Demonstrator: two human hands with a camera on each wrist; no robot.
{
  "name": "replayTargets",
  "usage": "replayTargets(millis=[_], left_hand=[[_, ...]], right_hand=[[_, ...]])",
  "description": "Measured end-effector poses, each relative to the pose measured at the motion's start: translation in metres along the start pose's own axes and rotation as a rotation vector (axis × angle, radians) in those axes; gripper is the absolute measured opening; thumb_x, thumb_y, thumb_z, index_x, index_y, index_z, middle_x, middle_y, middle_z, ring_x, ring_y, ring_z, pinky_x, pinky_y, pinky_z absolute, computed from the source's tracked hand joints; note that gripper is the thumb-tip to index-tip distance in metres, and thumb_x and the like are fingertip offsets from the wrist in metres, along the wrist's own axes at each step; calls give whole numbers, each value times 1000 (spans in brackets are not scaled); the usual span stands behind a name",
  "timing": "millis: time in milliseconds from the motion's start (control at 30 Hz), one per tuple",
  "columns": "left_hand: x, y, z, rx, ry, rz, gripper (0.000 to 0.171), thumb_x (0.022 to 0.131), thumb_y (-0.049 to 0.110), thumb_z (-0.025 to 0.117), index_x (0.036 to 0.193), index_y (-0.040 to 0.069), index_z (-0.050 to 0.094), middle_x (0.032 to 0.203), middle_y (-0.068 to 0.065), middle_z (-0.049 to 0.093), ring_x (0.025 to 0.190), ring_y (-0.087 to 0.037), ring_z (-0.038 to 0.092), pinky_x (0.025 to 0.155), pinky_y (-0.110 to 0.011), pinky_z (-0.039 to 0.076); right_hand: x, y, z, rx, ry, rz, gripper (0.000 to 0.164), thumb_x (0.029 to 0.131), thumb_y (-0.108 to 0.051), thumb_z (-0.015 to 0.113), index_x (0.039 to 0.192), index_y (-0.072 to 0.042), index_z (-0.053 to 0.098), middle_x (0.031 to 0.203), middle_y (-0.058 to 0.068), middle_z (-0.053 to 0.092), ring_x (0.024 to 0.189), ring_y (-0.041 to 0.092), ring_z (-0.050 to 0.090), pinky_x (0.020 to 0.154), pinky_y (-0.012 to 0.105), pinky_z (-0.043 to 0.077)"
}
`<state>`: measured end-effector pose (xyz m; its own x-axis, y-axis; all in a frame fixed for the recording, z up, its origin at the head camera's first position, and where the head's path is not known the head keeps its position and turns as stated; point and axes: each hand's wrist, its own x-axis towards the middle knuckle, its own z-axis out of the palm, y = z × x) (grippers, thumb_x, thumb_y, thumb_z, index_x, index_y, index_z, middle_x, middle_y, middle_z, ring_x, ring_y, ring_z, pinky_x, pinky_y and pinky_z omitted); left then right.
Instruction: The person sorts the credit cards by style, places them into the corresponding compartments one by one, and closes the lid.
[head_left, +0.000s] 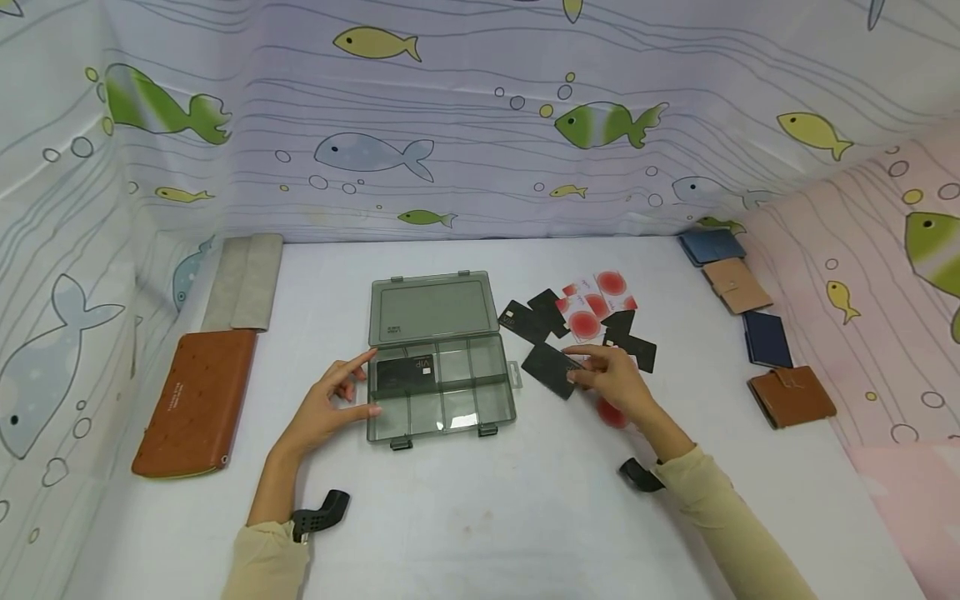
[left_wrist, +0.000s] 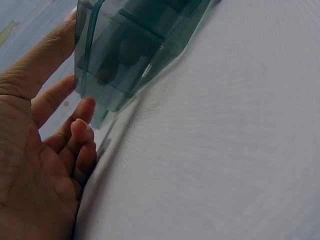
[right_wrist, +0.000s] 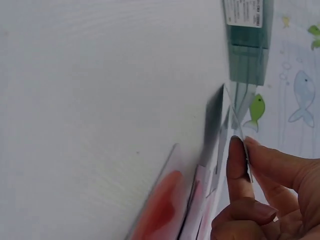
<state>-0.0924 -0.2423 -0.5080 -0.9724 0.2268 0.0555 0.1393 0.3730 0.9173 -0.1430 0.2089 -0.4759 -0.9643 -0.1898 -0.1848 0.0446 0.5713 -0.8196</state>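
A clear grey-green plastic compartment box (head_left: 457, 408) lies on the white table with its lid (head_left: 435, 308) folded back. Inside, across the back left compartments, is a black VIP card (head_left: 406, 373). My left hand (head_left: 322, 408) touches the box's left side with thumb and forefinger extended; the other fingers curl loosely, as the left wrist view shows. Between thumb and fingers my right hand (head_left: 611, 379) pinches a black card (head_left: 550, 369), right of the box. In the right wrist view the held card (right_wrist: 242, 131) appears edge-on and slightly bent. Its lower face cannot be seen.
Black cards (head_left: 522, 321) and red-and-white cards (head_left: 583, 321) lie loosely heaped behind my right hand. At left are a brown wallet (head_left: 198, 404) and a grey wallet (head_left: 243, 283). Several small wallets, including a brown one (head_left: 792, 396), line the right side. A fish-print curtain (head_left: 480, 192) stands behind.
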Motion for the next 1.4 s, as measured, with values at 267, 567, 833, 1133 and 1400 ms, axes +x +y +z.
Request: replayTargets(millis=[267,567,833,1133,1400], left_hand=[[-2,21,-1,25,-3,-23,82,77,-1,82,149,5,44,112,-18,47,80,-28,35,73,-32,32],[0,-1,-2,26,-3,-3,85,76,2,84,150,12,44,114,-10,48,79,-22,36,72,-29,32],[0,-3,-2,4,-12,-4,84,77,9,85,150,19,46,112,-5,47,79,-17,36,73,-28,33],[0,-2,0,14,-12,0,85,76,9,85,150,18,45,112,-4,46,79,-15,36,73,-27,33],[0,-1,-2,15,-7,10,84,76,9,86,150,19,46,111,-5,47,78,-14,36,72,-27,33]], right_hand=[[5,-8,-9,154,20,33,36,90,-10,73,125,-4,69,84,19,64,70,20,54,53,23,41],[22,-31,-7,162,-16,-26,35,91,-19,74,124,-10,71,104,10,65,88,17,53,69,28,47],[45,-55,11,214,-145,-82,35,90,-14,73,124,-9,70,84,-2,63,78,14,52,73,34,46],[63,-73,40,200,-306,-164,31,90,-3,71,121,-5,72,74,2,52,82,19,64,77,32,51],[73,-90,54,34,-375,-211,29,89,-2,71,117,-4,73,84,8,69,85,13,68,69,25,44]])
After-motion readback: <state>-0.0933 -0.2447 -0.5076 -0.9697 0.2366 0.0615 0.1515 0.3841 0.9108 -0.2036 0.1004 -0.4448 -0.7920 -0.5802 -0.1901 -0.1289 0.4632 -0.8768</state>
